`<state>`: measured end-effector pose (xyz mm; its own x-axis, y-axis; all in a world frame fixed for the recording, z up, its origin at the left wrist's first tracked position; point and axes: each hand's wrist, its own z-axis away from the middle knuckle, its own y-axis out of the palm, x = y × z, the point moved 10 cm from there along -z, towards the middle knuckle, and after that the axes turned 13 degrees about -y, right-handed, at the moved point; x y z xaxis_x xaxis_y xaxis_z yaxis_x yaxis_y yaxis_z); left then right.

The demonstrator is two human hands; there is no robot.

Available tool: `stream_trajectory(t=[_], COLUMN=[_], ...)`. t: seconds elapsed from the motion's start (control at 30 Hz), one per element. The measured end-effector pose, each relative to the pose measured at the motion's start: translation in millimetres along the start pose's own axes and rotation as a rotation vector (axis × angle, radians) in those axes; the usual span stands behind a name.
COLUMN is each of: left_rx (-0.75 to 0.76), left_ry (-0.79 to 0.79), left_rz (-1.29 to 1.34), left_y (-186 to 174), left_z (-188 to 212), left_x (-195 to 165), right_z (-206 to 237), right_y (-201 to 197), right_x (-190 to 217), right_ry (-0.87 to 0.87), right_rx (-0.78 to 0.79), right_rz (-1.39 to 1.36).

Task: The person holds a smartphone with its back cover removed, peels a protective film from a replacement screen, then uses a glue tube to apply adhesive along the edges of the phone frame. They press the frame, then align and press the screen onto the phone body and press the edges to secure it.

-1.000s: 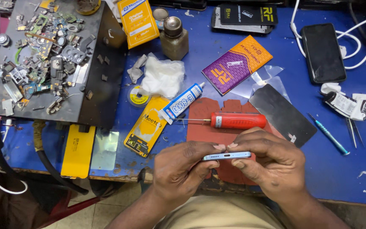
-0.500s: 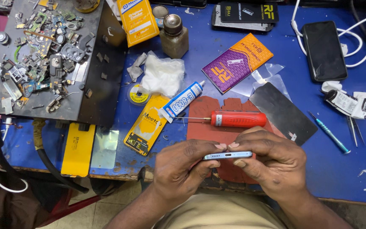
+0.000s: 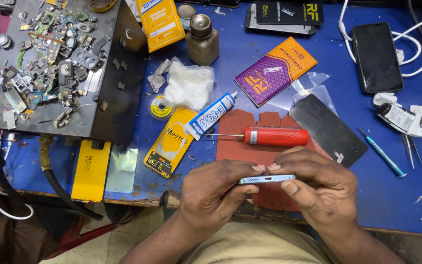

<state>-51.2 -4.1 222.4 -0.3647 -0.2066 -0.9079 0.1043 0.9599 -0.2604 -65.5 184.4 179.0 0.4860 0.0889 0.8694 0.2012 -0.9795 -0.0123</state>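
Low in the middle of the frame, both hands pinch a slim silver phone (image 3: 266, 179) edge-on to the camera, so only its bottom edge with the charging port shows. Its long visible axis runs left to right, nearly level, and it sits between the two hands, just above the near edge of the blue table (image 3: 406, 205).

The left hand (image 3: 216, 193) comes in from the lower left; its fingers (image 3: 257, 168) are closed over the top of the phone's left end, with the thumb underneath. The right hand (image 3: 318, 183) comes in from the lower right and wraps the right end, fingers curled over the top and thumb (image 3: 291, 188) pressed against the near edge. Both hands grip the phone about equally; neither is free.

Just beyond the hands lies a red screwdriver (image 3: 275, 136) on a red mat (image 3: 235, 146), its thin shaft pointing left. A white glue tube (image 3: 210, 116) lies slanted at the upper left of the screwdriver, over a yellow package (image 3: 169, 144). A dark glass panel (image 3: 328, 129) rests to the right, near the right hand.
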Motion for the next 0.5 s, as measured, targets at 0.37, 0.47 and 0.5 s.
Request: stream_trajectory(t=[0.37, 0.47, 0.5], left_rx=[-0.015, -0.028, -0.03], left_ry=[0.011, -0.002, -0.015], left_rz=[-0.005, 0.012, 0.022], left_y=[0, 0, 0], left_z=[-1, 0, -1], left_x=[-1, 2, 4], right_z=[-2, -10, -14], right_y=[2, 6, 7], right_x=[5, 12, 17], right_ry=[-0.015, -0.079, -0.128], right_rx=[-0.004, 0.051, 0.086], right_rz=[0.027, 0.142, 0.209])
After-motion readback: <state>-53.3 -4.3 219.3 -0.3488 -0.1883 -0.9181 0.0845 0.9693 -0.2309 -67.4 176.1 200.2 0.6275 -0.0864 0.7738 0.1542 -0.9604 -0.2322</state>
